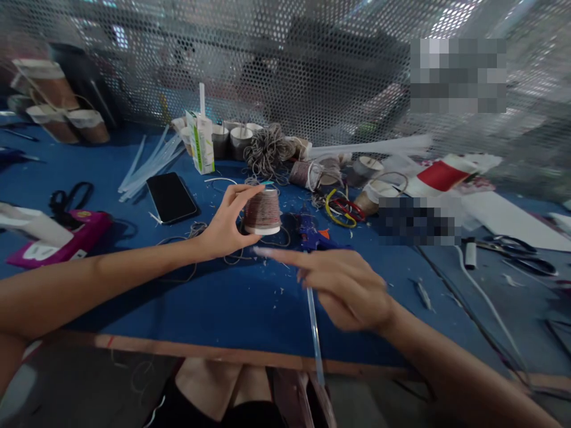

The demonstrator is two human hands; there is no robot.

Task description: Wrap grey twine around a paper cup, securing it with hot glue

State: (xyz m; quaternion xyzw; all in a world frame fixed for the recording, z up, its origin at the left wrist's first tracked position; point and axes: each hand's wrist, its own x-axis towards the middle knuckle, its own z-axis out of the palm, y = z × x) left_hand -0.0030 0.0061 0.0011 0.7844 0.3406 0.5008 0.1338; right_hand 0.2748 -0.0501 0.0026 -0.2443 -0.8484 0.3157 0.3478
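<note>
A small cup wrapped in brownish-grey cord [262, 213] is held between the thumb and fingers of my left hand [227, 223], its white rim facing down. My right hand [341, 285] is just to the right and nearer to me, its index finger stretched toward the cup's lower edge and the other fingers curled in. Nothing shows in its curled fingers. Beyond my right hand lies a blue glue gun [310, 232], with a clear glue stick [314, 327] reaching toward the table's front edge. Loose cord [190, 267] lies beside and under my left hand.
A black phone [172, 197], glue sticks [156, 163] and a drink carton [203, 142] stand or lie at the left back. A tangled cord bundle [269, 148] and several cups line the mesh screen [267, 71]. Scissors [520, 246] and cables are at the right.
</note>
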